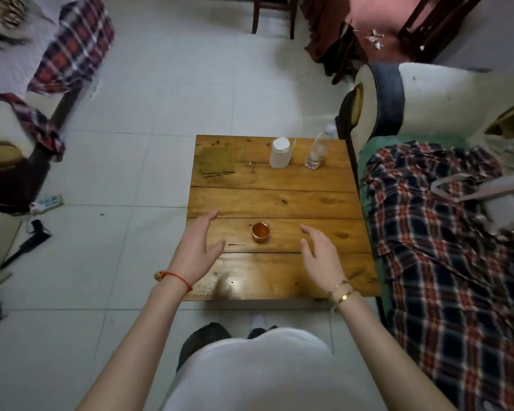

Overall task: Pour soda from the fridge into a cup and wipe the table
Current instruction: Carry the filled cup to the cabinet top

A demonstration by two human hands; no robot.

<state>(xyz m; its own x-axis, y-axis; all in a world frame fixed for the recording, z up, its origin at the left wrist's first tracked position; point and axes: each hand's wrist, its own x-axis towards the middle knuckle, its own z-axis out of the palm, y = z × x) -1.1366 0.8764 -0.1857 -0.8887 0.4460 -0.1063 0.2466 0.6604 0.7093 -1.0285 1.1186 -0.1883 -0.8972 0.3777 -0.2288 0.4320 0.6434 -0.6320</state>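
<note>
Hands hover over the near part of a low square table of yellowish wooden planks (279, 200), which fills the middle of the frame above a pale tiled floor (161, 99). At lower centre of the tabletop stands a small clear cup holding amber-orange liquid (261, 231), upright and untouched. The left hand (198, 249), a red string bracelet on its wrist, is to the left of the cup with fingers spread and holding nothing. The right hand (319, 250), with gold bangles at the wrist, is to the cup's right, fingers loosely apart and equally empty. Toward the table's far edge, upper centre, stand a white cylindrical plastic container (279, 152) and, just to its right, a clear plastic water bottle (318, 151). A flat olive-green cloth (217, 161) lies at the far left corner.
</note>
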